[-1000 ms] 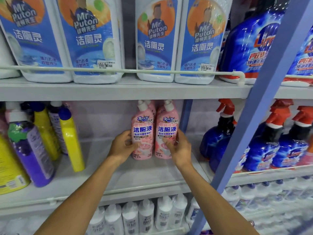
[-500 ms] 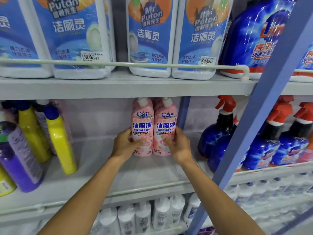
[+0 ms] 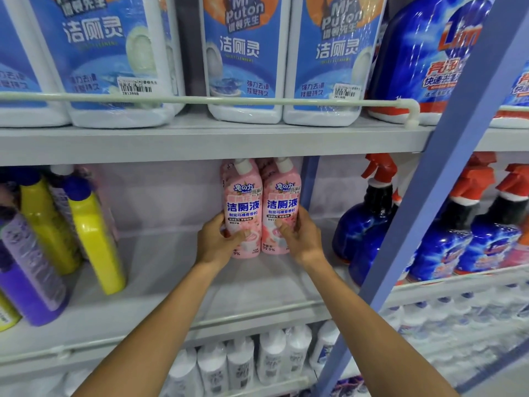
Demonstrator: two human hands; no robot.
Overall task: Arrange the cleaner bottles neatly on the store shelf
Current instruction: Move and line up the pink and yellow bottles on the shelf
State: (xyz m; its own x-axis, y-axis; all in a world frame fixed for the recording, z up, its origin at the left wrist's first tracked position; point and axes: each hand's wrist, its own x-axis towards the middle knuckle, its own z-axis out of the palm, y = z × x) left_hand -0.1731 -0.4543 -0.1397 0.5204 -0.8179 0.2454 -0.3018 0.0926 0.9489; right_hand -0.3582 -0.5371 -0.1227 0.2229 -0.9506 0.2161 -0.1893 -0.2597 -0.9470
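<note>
Grey middle shelf (image 3: 160, 270) of a store aisle: the left pink bottle (image 3: 243, 207) and the right pink bottle (image 3: 282, 207) stand upright and touching, labels out, near the back. My left grip (image 3: 217, 242) curls round the first, thumb across its label; my right grip (image 3: 300, 239) wraps the second likewise. To square them well, I judge, both should slide together, bases flat, fronts level. Yellow bottles (image 3: 94, 239) sit well apart to the left; blue spray bottles (image 3: 363, 224) stand past a blue post (image 3: 310, 179).
</note>
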